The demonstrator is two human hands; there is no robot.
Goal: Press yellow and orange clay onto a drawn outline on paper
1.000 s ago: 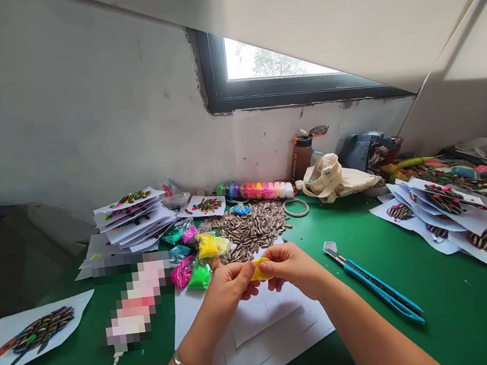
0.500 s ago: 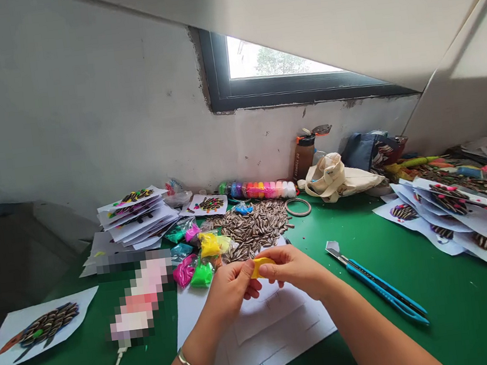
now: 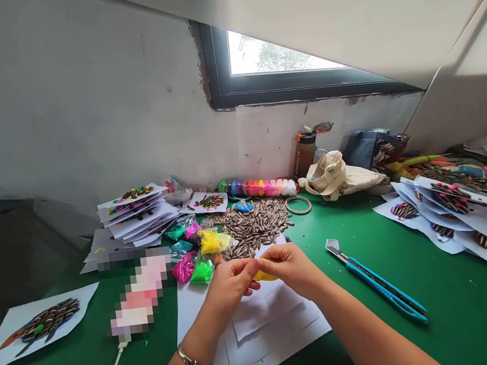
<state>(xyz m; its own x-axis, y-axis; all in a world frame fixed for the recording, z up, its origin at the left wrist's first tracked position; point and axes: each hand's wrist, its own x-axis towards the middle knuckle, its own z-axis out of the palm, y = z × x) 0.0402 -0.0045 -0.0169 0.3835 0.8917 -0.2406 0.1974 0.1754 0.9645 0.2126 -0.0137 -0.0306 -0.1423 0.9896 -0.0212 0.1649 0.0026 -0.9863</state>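
Observation:
Between my two hands is a small flattened piece of yellow modelling clay (image 3: 265, 275), partly covered by the fingers. My left hand (image 3: 232, 281), with a silver bracelet at the wrist, pinches it from the left. From the right, the thumb and fingers of my right hand (image 3: 293, 269) grip it too, and the thumbs nearly meet. Below the hands lie white paper sheets (image 3: 285, 343) with faint pencil lines. Just beyond are small bags of coloured clay, among them a yellow one (image 3: 209, 242) and a green one (image 3: 202, 272), beside a heap of striped sunflower seeds (image 3: 257, 225).
A blue utility knife (image 3: 378, 284) lies right of the paper on the green table (image 3: 361, 345). Stacks of seed pictures stand left (image 3: 139, 219) and right (image 3: 455, 210). At the back are a tape roll (image 3: 299, 212), a cloth bag (image 3: 329, 178) and a brown bottle (image 3: 305, 154).
The fingers have closed further over the yellow clay, and my right thumb has shifted up and left toward the left thumb. Less of the clay's upper part shows now.

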